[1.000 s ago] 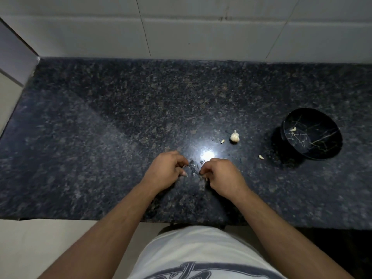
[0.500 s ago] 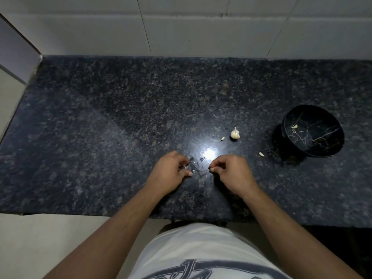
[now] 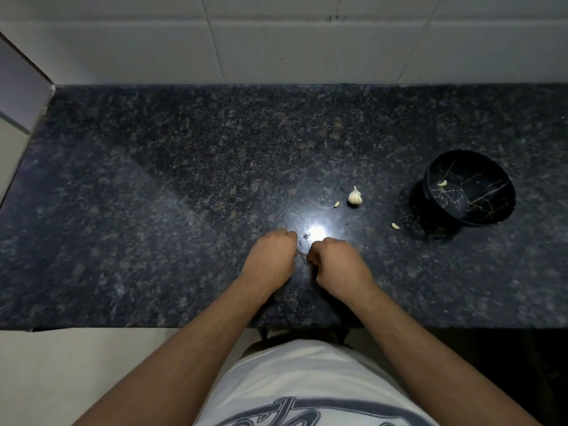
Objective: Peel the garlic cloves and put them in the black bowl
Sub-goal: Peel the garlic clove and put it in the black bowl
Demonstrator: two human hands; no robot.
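Observation:
My left hand [image 3: 272,256] and my right hand [image 3: 336,262] are close together over the dark granite counter [image 3: 153,210], fingers curled and meeting around a small garlic clove [image 3: 301,254] that is mostly hidden between them. A garlic bulb [image 3: 355,196] stands beyond my right hand, with a loose clove [image 3: 337,204] just left of it. Another loose clove [image 3: 395,226] lies near the black bowl [image 3: 491,210] at the right. One peeled clove [image 3: 442,183] rests inside the bowl.
Small dark scraps of peel [image 3: 305,236] lie by a bright light reflection in front of my hands. A white tiled wall [image 3: 276,41] closes the back of the counter. The counter's front edge runs just under my forearms.
My hands have come back together, fingertips meeting over the clove after being slightly apart half a second ago. The view has shifted a little.

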